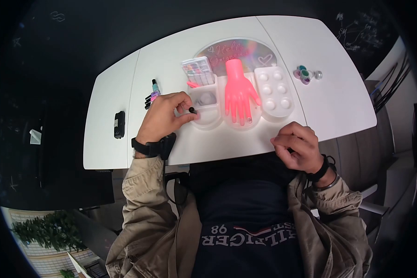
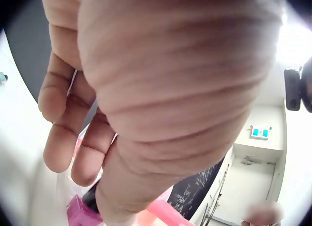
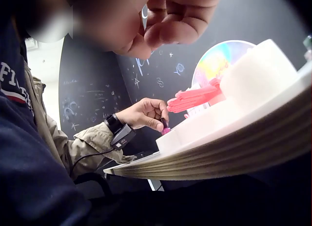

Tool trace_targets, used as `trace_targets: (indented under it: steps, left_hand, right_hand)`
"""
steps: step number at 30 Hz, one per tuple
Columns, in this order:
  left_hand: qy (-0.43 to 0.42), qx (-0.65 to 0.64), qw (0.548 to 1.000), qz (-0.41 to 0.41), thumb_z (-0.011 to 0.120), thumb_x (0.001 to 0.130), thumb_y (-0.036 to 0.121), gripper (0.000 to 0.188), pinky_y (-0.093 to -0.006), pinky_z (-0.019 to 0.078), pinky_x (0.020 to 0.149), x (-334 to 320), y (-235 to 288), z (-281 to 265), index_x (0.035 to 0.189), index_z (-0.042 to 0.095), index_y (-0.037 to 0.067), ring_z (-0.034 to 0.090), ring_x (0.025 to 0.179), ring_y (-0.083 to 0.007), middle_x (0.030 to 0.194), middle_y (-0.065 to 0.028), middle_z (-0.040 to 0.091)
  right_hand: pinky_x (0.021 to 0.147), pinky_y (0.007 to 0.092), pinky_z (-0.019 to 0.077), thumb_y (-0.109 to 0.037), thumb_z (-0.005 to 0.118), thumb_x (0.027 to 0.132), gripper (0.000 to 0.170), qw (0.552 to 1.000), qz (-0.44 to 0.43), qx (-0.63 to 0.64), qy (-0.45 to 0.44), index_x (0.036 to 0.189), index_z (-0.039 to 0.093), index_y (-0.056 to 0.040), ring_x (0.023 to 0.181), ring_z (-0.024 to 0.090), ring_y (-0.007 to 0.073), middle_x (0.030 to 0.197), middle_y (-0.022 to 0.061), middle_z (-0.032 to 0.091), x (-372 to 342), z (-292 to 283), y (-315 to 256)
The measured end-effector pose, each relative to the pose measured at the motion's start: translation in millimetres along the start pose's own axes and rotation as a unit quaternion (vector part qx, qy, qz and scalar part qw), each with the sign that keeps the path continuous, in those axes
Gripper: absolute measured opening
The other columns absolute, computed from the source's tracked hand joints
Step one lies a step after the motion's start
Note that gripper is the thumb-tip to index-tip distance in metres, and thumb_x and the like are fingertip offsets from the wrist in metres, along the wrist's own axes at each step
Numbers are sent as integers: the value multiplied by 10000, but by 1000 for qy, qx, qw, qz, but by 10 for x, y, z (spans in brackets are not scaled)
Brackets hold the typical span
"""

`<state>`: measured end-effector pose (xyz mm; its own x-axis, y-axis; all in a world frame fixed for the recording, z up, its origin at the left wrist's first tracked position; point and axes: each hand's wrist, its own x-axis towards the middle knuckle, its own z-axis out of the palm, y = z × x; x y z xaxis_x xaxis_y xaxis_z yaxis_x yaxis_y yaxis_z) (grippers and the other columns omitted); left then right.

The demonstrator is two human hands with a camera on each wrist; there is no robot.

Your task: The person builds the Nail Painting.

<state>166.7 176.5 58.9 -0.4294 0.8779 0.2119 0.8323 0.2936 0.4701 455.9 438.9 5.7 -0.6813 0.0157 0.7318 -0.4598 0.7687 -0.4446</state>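
Observation:
My left hand point(image 1: 162, 116) is at the front left part of a white organiser tray point(image 1: 211, 121). Between thumb and fingers it pinches the black cap point(image 1: 192, 110) of a small nail polish bottle, whose magenta body point(image 2: 84, 212) shows below the cap in the left wrist view. To its right a pink practice hand point(image 1: 236, 95) lies on the tray, fingers toward me, with a small shiny nail point(image 1: 249, 120) on one fingertip. My right hand point(image 1: 299, 146) hovers at the table's front edge, fingers loosely curled, nothing visible in them.
A clear case of nail tips point(image 1: 198, 70) stands in the tray's back left. Round wells point(image 1: 273, 90) fill its right side. Several polish bottles point(image 1: 154, 90) and a black case point(image 1: 119, 125) lie to the left. Small colored jars point(image 1: 305, 75) sit on the right of the white table point(image 1: 329, 106).

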Motion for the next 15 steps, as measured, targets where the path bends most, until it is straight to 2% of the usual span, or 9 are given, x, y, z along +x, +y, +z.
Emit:
trace_targets:
  steps: [4, 7, 10, 13, 15]
  left_hand:
    - [30, -2, 1000, 5, 939, 907, 190, 274, -305, 520, 662, -34, -37, -165, 991, 736, 28, 671, 714, -140, 836, -24, 743]
    - [108, -26, 992, -56, 890, 960, 174, 212, -303, 522, 653, -98, -309, -293, 1008, 756, 18, 676, 707, -126, 842, -30, 763]
    - [167, 31, 974, -150, 845, 987, 187, 180, -329, 574, 695, -153, -668, -427, 1033, 771, 30, 733, 741, -211, 862, -94, 788]
    - [171, 91, 955, -225, 797, 999, 164, 136, -371, 592, 712, -278, -1104, -401, 1042, 774, 37, 779, 784, -245, 924, -115, 819]
    - [140, 109, 952, -250, 791, 995, 164, 134, -401, 604, 734, -377, -1299, -307, 1053, 776, 44, 791, 803, -273, 960, -131, 830]
  right_hand:
    - [547, 334, 499, 71, 800, 780, 239, 1000, 0, -7, 0, 977, 799, -65, 637, 648, 189, 892, 42, 651, -8, 1, -42]
    - [551, 335, 506, 70, 799, 784, 233, 1000, 1, -7, 2, 974, 797, -64, 641, 654, 192, 892, 44, 656, -23, -25, -70]
    - [553, 334, 515, 69, 800, 786, 229, 1000, 3, -7, 6, 972, 794, -65, 641, 661, 194, 892, 45, 659, -41, -41, -55]
    - [552, 332, 522, 68, 800, 786, 232, 1000, 8, -4, 5, 974, 793, -67, 638, 664, 193, 893, 42, 660, -35, -52, -78]
    - [551, 332, 524, 67, 799, 787, 234, 1000, 7, -2, 4, 978, 794, -69, 635, 665, 191, 895, 40, 660, -24, -48, -84]
